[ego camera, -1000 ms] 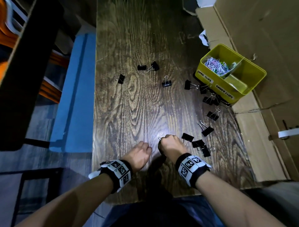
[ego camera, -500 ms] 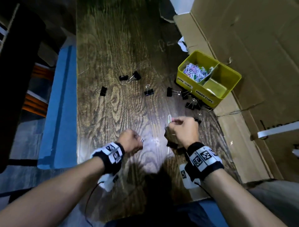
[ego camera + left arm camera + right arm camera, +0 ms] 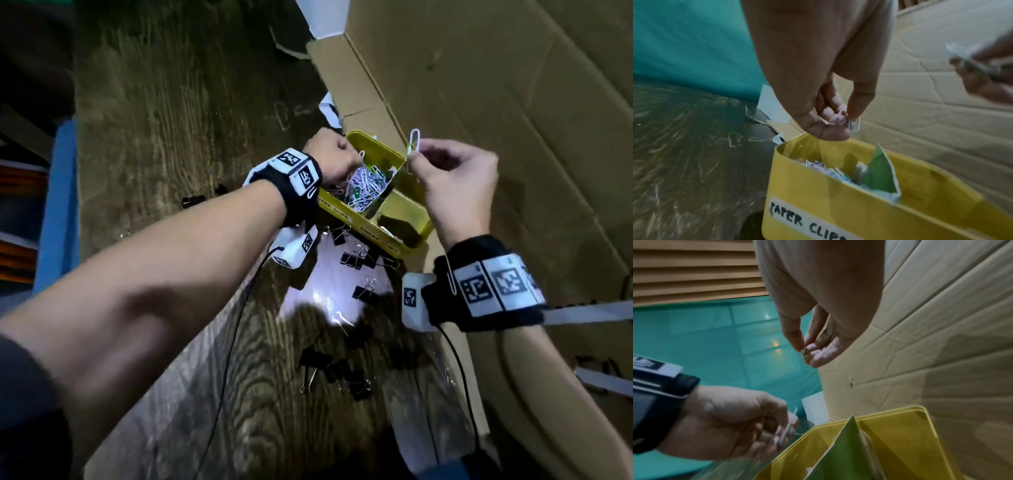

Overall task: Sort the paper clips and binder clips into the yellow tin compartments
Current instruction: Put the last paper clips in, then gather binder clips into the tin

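The yellow tin stands at the table's right edge, its left compartment holding a heap of coloured paper clips behind a "PAPER CLIPS" label. My left hand hovers over that compartment's far left corner and pinches a paper clip between thumb and fingertips. My right hand is above the tin's far right rim, pinching white paper clips that stick upward. A green divider splits the tin. Several black binder clips lie on the table near the tin.
More binder clips lie closer to me, and a loose paper clip sits in the bright glare patch. Brown cardboard rises along the right side. A blue bench runs along the table's left edge.
Both hands rose from the near table and travelled forward and right to the yellow tin, each carrying paper clips. The head view swung right and closer to the tin.
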